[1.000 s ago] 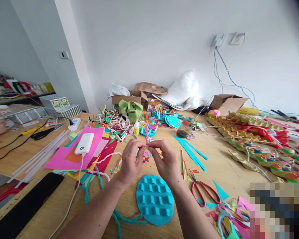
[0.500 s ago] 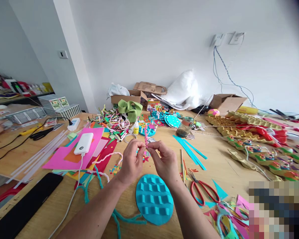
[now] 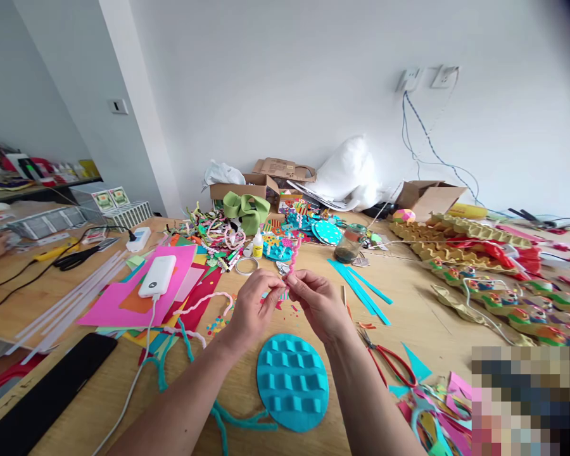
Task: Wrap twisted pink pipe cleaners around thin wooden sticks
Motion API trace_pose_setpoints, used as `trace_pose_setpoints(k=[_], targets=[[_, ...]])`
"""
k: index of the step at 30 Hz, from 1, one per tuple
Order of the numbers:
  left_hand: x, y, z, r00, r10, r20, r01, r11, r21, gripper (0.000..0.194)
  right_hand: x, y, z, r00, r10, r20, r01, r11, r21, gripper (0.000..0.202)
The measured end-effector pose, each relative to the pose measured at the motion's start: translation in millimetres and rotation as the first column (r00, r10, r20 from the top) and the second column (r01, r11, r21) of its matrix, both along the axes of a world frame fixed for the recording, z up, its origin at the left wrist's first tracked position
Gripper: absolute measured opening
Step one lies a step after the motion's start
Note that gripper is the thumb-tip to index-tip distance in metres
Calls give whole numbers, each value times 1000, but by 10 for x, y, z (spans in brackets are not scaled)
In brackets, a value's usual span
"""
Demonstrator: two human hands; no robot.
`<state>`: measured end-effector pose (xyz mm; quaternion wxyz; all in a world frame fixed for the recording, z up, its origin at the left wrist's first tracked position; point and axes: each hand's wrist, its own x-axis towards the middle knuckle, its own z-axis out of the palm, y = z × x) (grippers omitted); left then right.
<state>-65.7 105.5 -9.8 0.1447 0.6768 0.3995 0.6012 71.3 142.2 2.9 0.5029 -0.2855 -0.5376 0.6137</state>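
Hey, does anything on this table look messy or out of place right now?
Mostly craft clutter. The loose paper scraps at the lower right look untidy, heaped around the light blue scissor handles. I see no obvious spill.

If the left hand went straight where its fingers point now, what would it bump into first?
Most likely the right hand, at the fingertips, where it pinches the pink curly strand. The left hand looks very close to them, but depth is hard to judge here.
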Motion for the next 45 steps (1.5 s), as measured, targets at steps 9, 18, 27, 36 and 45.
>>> trace_pose_setpoints(k=[9, 18, 27, 36, 45], targets=[[40, 59, -31, 805, -89, 586, 427, 773, -469, 26, 9, 30, -15, 993, -116, 1, 116, 990, 74, 19], [37, 77, -22, 691, -10, 723, 527, 691, -495, 23, -46, 51, -64, 990, -90, 106, 77, 989, 122, 26], [12, 139, -50, 717, 53, 695, 412, 772, -483, 29, -48, 68, -105, 888, -272, 370, 184, 949, 256, 25], [-139, 173, -14, 799, 104, 593, 171, 905, -389, 26, -98, 32, -132, 769, -174, 615, 0, 962, 273, 18], [-211, 183, 9, 816, 102, 569, 239, 837, -492, 29, -68, 25, -117, 760, 12, 649, -145, 978, 153, 24]])
